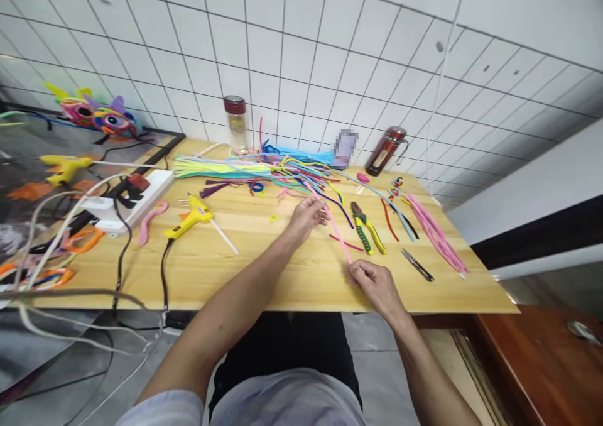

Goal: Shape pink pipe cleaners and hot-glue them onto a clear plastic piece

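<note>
Between my two hands runs a pink pipe cleaner (337, 230), held slanting over the wooden table. My left hand (307, 217) pinches its upper part, close to the pile of colored pipe cleaners (226, 167). Lower down, near the table's front edge, my right hand (374, 283) grips the other end between thumb and fingers. A short red pipe cleaner (346, 243) lies just behind the held one. Pliers (366, 228) with green and yellow handles rest to the right, and small thread snips (417, 265) lie beyond my right hand.
Left on the table (264, 281) are a yellow glue gun (191, 217) and a white power strip (136, 203) with cables. A glass bottle (236, 124) and a brown flask (386, 151) stand by the wall. A pink pipe-cleaner bundle (436, 234) lies right.
</note>
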Demonstrator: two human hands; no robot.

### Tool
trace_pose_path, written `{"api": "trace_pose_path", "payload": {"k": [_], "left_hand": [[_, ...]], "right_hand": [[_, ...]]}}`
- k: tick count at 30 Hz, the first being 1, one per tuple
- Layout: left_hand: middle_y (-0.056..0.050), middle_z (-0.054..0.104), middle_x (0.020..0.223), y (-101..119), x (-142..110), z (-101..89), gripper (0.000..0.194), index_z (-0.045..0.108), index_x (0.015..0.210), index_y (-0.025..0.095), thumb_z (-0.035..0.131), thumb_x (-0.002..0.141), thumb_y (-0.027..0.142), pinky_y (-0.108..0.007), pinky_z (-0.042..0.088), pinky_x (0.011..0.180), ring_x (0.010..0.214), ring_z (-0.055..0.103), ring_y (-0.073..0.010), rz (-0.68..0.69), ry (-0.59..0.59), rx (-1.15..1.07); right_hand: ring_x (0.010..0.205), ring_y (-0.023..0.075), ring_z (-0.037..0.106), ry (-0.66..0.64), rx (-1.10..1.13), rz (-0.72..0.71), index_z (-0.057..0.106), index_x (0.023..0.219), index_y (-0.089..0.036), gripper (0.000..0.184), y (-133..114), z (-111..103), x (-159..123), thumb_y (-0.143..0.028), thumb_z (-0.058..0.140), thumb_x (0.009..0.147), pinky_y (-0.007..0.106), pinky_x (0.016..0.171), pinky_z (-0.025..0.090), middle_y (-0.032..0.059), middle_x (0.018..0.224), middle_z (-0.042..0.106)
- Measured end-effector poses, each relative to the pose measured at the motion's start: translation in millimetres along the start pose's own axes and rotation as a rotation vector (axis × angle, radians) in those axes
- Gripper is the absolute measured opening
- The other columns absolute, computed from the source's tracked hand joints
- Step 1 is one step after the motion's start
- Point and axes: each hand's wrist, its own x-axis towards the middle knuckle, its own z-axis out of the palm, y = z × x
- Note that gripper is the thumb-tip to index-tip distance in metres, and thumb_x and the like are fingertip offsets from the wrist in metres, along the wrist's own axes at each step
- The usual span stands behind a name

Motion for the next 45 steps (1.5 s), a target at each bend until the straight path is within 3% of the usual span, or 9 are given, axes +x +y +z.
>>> {"api": "trace_pose_path", "payload": {"k": [5,10,17,24,27,30,33,36,45], "left_hand": [[0.003,0.067,0.072,-2,-1,0.1,0.033,0.054,0.087,0.017,0.08,0.084,0.036,-0.018,0.05,0.048,0.052,0.068,-0.0093,0.008,0.022,0.046],[0.003,0.066,0.071,-21,-9,8.9,0.036,0.053,0.087,0.017,0.08,0.084,0.041,-0.019,0.053,0.048,0.055,0.072,-0.0131,-0.05,-0.067,0.138],[0.002,0.069,0.068,-29,-17,10.2,0.044,0.053,0.085,0.018,0.085,0.074,0.047,-0.019,0.053,0.046,0.051,0.069,-0.012,-0.052,-0.072,0.196],[-0.001,0.068,0.063,-37,-18,10.6,0.052,0.059,0.079,0.016,0.083,0.07,0.061,-0.019,0.047,0.041,0.044,0.06,-0.01,-0.052,-0.112,0.312],[-0.001,0.07,0.069,-37,-17,10.3,0.052,0.059,0.079,0.015,0.082,0.069,0.061,-0.018,0.046,0.04,0.044,0.059,-0.0086,-0.025,-0.047,0.328],[-0.001,0.068,0.066,-37,-15,9.6,0.05,0.059,0.079,0.015,0.08,0.07,0.06,-0.018,0.044,0.04,0.043,0.057,-0.0081,-0.029,-0.031,0.343],[-0.001,0.067,0.064,-37,-14,10.6,0.048,0.059,0.076,0.015,0.079,0.07,0.059,-0.018,0.042,0.039,0.042,0.056,-0.0075,-0.043,-0.056,0.371],[-0.001,0.066,0.062,-36,-15,12.0,0.047,0.06,0.073,0.015,0.079,0.071,0.058,-0.018,0.042,0.039,0.041,0.055,-0.0078,-0.05,-0.07,0.401],[-0.002,0.066,0.061,-37,-16,11.0,0.043,0.061,0.07,0.016,0.075,0.078,0.056,-0.02,0.044,0.043,0.044,0.056,-0.0087,-0.033,-0.096,0.467]], "right_hand": [[0.064,0.0164,0.057,-0.048,-0.025,0.01,0.066,0.069,-0.02,0.037,2,-13,-18,-0.042,0.051,0.094,0.028,0.065,0.04,-0.0001,0.065,0.063],[0.072,0.0178,0.059,-0.038,-0.042,0.026,0.073,0.109,-0.021,0.037,1,-12,-17,-0.052,0.06,0.093,0.028,0.068,0.042,-0.0002,0.078,0.069],[0.06,0.0154,0.052,0.053,0.032,0.003,0.077,0.088,-0.02,0.039,5,-10,-19,-0.047,0.051,0.098,0.027,0.061,0.037,-0.0018,0.061,0.056],[0.056,0.0135,0.047,0.013,0.003,0.042,0.079,0.093,-0.018,0.04,34,-43,-28,-0.047,0.052,0.097,0.026,0.059,0.035,-0.0031,0.058,0.055],[0.056,0.0143,0.05,0.118,-0.01,0.075,0.079,0.089,-0.019,0.037,48,-73,-16,-0.046,0.053,0.094,0.027,0.058,0.037,-0.0021,0.06,0.06],[0.067,0.0174,0.06,0.355,-0.114,0.098,0.079,0.091,-0.018,0.038,68,-113,8,-0.044,0.051,0.092,0.028,0.063,0.043,0.0023,0.074,0.07],[0.077,0.0196,0.064,0.548,-0.469,0.219,0.081,0.095,-0.02,0.042,89,-154,37,-0.042,0.045,0.096,0.029,0.07,0.045,0.0047,0.083,0.075],[0.087,0.0235,0.064,0.624,-0.597,0.312,0.082,0.09,-0.017,0.041,108,-182,65,-0.037,0.047,0.097,0.032,0.075,0.044,0.013,0.095,0.076],[0.105,0.027,0.063,0.595,-0.698,0.444,0.081,0.113,-0.013,0.038,155,-188,105,-0.036,0.056,0.096,0.034,0.088,0.045,0.0208,0.118,0.072]]}}
